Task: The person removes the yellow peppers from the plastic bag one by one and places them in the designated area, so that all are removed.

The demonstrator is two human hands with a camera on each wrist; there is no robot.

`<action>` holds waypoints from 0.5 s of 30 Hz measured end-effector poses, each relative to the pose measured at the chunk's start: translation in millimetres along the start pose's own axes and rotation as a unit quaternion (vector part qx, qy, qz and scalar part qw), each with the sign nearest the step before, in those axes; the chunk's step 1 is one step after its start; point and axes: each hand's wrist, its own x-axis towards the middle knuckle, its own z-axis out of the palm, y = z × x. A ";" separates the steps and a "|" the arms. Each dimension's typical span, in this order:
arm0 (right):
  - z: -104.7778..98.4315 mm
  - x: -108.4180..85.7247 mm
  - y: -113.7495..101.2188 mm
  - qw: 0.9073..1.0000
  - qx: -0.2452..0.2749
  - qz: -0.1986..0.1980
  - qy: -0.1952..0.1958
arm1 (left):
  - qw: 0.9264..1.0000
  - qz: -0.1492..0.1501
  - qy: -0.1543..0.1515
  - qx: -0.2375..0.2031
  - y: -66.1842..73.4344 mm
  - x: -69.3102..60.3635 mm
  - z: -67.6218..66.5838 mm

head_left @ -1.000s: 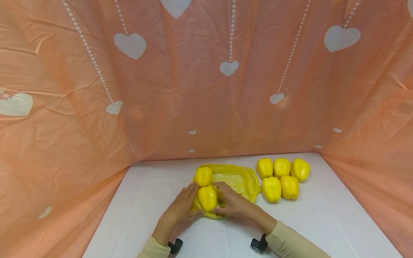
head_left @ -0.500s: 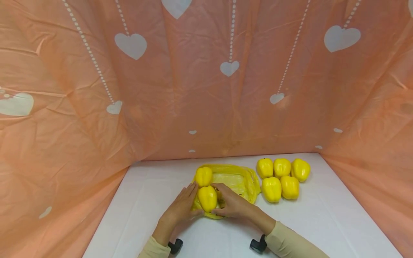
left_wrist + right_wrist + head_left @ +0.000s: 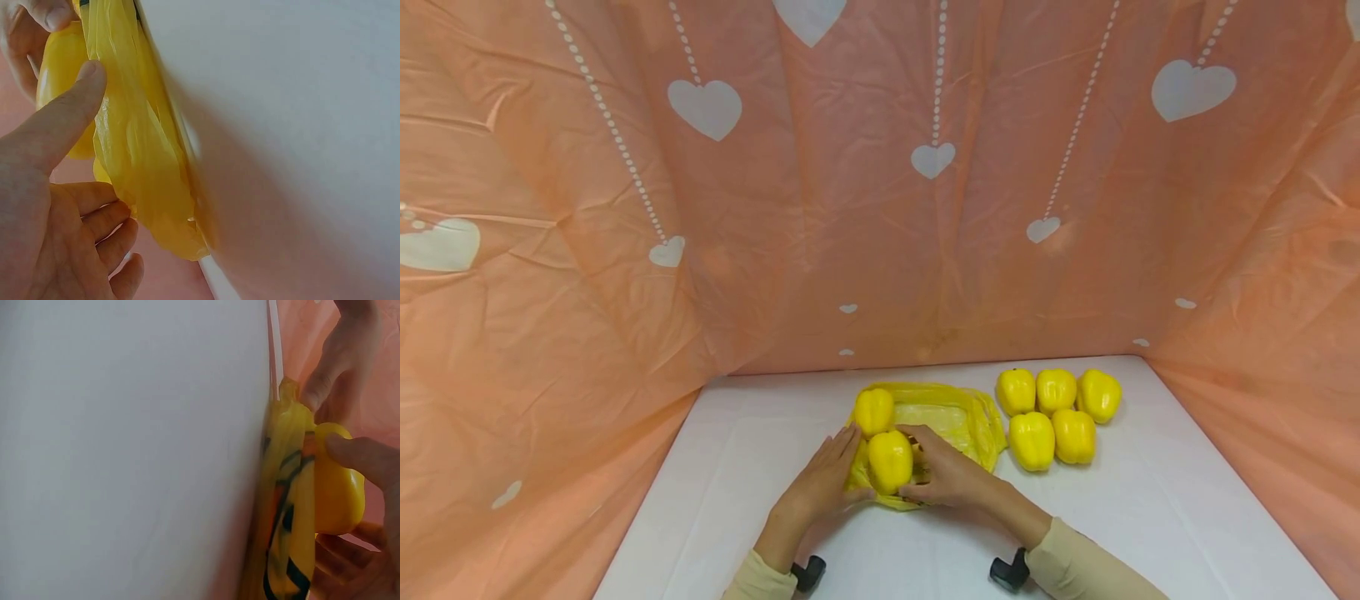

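Observation:
A thin yellow plastic bag [image 3: 989, 421], spread in a tray-like shape, lies on the table with a yellow bell pepper [image 3: 874, 412] at its far left. Nearer the person, my right hand [image 3: 953, 473] grips a second yellow bell pepper [image 3: 891, 463]; the right wrist view shows the thumb on this held pepper [image 3: 339, 494] and fingers beneath. On the left, my left hand [image 3: 822, 477] rests along the bag's side, its fingers extended. From the left wrist, its thumb lies against the bag [image 3: 140, 150]. Dark printed marks show on the bag [image 3: 289, 512] in the right wrist view.
Several more yellow bell peppers [image 3: 1031, 441] stand in two rows right of the bag. The white table [image 3: 752, 417] meets an orange curtain [image 3: 880, 250] with white hearts at the back and sides.
The gripped pepper has shifted slightly right and toward the back, along with my right hand. The left hand stays where it was, and the other peppers have not moved.

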 end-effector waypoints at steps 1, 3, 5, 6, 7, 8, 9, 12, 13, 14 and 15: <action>-1.4 -1.0 0.2 1.000 0.001 -0.002 0.003 | 1.000 -0.001 0.000 0.001 -0.1 0.1 0.4; -4.2 -3.0 1.0 1.000 -0.002 -0.011 0.009 | 1.000 -0.001 0.000 0.004 0.2 0.2 0.1; -7.4 -5.0 1.5 1.000 0.000 -0.022 0.017 | 1.000 -0.003 0.000 0.008 0.3 0.3 0.3; -9.0 -6.0 1.6 0.999 0.003 -0.027 0.020 | 1.000 -0.003 -0.001 0.009 0.5 0.3 0.1; -10.7 -7.1 1.9 0.999 0.006 -0.031 0.023 | 1.000 -0.004 0.000 0.008 0.9 0.1 -0.2; -12.4 -8.3 2.0 0.999 0.008 -0.033 0.026 | 1.000 -0.005 -0.002 0.008 1.4 0.0 -0.7; -14.1 -9.5 2.1 0.999 0.012 -0.033 0.027 | 1.000 -0.006 -0.003 0.008 1.6 -0.1 -0.8; -19.1 -13.9 2.1 0.999 0.019 -0.023 0.029 | 1.000 -0.007 -0.002 0.004 2.7 -1.1 -1.6; -20.7 -15.4 2.2 0.999 0.018 -0.019 0.029 | 1.000 -0.008 -0.003 0.003 2.9 -1.4 -1.8; -22.2 -16.9 2.2 0.999 0.018 -0.014 0.028 | 1.000 -0.009 -0.004 0.003 3.0 -1.6 -1.9; -23.8 -18.3 2.2 0.999 0.018 -0.010 0.028 | 1.000 -0.011 -0.004 0.004 2.9 -1.9 -1.8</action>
